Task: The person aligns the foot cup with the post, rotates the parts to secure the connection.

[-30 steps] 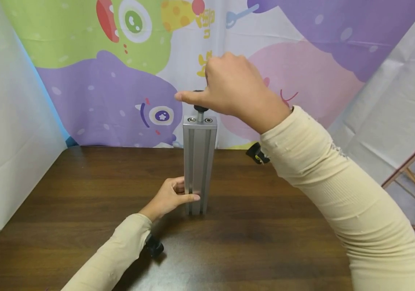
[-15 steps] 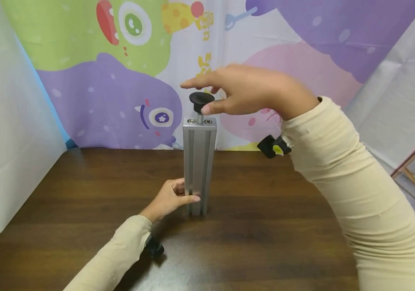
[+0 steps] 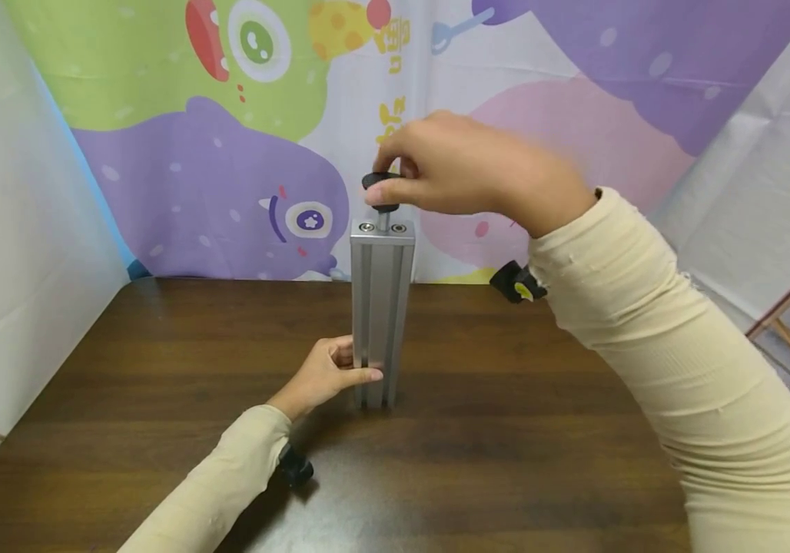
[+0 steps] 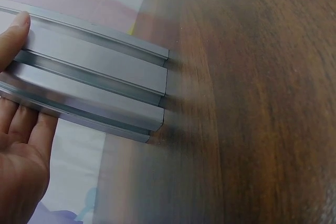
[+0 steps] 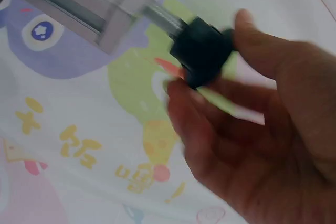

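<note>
A silver aluminium extrusion (image 3: 381, 307) stands upright on the table, its lower end at the wood. My left hand (image 3: 320, 375) grips it low down, thumb across the front groove and fingers behind its left side. A black levelling foot (image 5: 200, 51) sits at the top on a threaded stem (image 5: 165, 20) that rises from the end plate. Thumb and fingers of my right hand (image 3: 471, 170) pinch the foot's rim from the right. Two socket screws (image 3: 366, 227) flank the stem. In the left wrist view the grooved lower end of the extrusion points towards the table.
The dark wooden table (image 3: 506, 430) spreads around the extrusion. Behind it hangs a cartoon-printed curtain (image 3: 229, 184), with pale cloth (image 3: 21, 192) at the left side. A black wrist camera (image 3: 516, 283) juts out below the right sleeve.
My right hand swung with its thumb past the foot, then opened and drew back to the right, and now pinches the foot's rim. The left hand and extrusion stay put.
</note>
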Motion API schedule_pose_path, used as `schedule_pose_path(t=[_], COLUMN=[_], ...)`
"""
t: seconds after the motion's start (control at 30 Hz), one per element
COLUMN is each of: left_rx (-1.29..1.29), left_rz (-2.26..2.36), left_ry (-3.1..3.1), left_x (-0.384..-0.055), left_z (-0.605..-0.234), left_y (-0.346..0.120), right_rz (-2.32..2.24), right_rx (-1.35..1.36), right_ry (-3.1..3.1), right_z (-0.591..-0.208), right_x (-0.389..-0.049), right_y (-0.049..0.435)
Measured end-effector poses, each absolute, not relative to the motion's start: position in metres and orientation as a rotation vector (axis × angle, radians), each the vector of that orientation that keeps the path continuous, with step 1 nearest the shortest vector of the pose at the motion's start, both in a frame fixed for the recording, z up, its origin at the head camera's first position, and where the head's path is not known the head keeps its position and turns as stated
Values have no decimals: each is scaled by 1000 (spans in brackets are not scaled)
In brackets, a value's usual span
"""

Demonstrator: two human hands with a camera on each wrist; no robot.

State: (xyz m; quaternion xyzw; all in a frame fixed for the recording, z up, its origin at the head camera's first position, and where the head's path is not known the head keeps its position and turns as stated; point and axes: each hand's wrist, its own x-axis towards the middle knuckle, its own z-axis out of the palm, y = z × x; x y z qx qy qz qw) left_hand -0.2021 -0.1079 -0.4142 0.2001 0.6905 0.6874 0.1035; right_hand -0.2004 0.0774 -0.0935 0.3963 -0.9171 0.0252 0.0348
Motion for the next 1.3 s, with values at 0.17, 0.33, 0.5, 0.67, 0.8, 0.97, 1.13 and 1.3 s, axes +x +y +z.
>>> schedule_pose_path(t=[0.17,0.33,0.5,0.67,0.8,0.97,1.13,1.3], left_rx=[590,590,596,596,602,603,604,589], left_rz=[2028,2018,2012,2008,2023,2037,2036,2024], left_ry=[2027,2030,2036,2054,2045,2034,2037,2044], left_x=[-203,-202,-202,-202,-202,-201,-201,-202], left_z=[-413,-413,-413,-413,-413,-414,-413,-413], left_y=[-108,-107,-107,-107,-108,-108,-108,-107], right_rz=[-15,-43,-21,-8,41,135,194,182], right_rx=[796,605,552,588,695,1141,1584,1592], right_ry=[-2767,-2718,-2728,-2757,-2800,-2827,-2749,-2767], right_z=[-105,-112,-114,-114,-110,-101,-93,-88], right_x=[-195,-194,-193,-192,-193,-198,-206,-208], right_y=[64,59,58,61,67,81,91,91])
